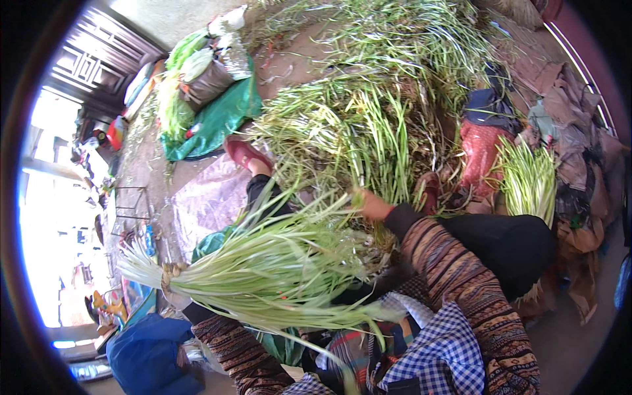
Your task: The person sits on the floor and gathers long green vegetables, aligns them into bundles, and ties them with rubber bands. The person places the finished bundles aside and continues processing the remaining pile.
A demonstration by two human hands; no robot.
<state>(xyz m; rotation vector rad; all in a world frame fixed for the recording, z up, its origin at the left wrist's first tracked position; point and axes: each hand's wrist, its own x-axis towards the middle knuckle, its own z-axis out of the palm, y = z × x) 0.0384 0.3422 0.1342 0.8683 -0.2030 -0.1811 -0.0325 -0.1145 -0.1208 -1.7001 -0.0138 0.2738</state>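
Note:
My left hand (173,269) is wrapped round the pale stem end of a large bunch of long green leafy stalks (276,266); only its fingers show, the palm being hidden under the bunch. The leaves fan out to the right across my lap and look blurred. My right hand (373,205) is at the upper edge of the bunch, beside the leaf tips, over a big heap of green stalks (375,133). Blur hides whether its fingers pinch any leaf.
A tied-looking bundle of stalks (531,177) stands at right near crumpled brown sacking (568,128). Further off, pale green bundles rest by a green sheet (227,118). Blue cloth (148,350) lies at lower left, and a wire frame (131,207) stands at left.

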